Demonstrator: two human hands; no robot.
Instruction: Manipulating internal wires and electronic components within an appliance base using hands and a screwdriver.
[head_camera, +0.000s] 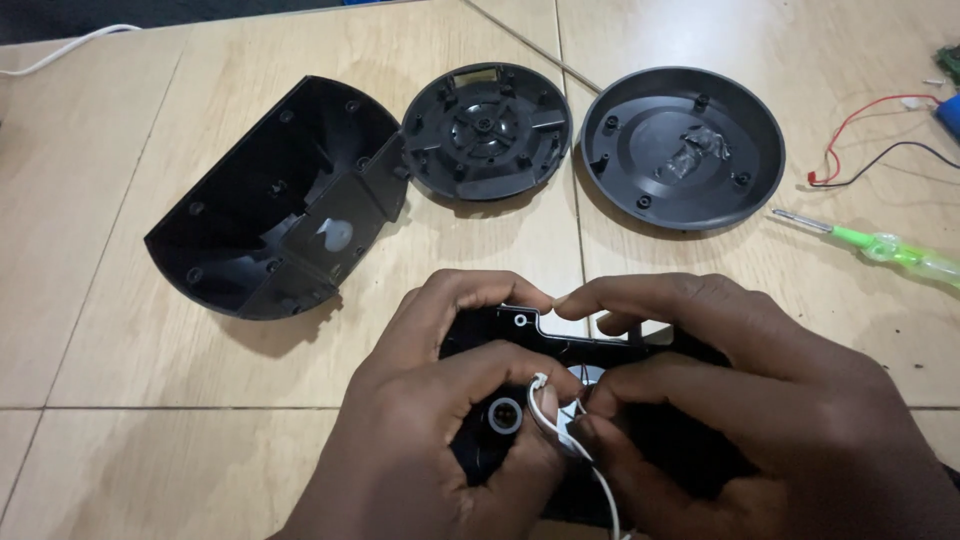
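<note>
While hands (600, 400) work, shells (270, 200) and screwdriver (880, 245) lie beyond.

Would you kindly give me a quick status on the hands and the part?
Left hand and right hand both gripping black housing piece. Right fingers pinching white wire. Nothing in the way.

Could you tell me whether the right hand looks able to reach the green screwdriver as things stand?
Probably yes: the green screwdriver lies on bare floor beside the right hand, with nothing between them, though that hand is busy on the black part.
</note>
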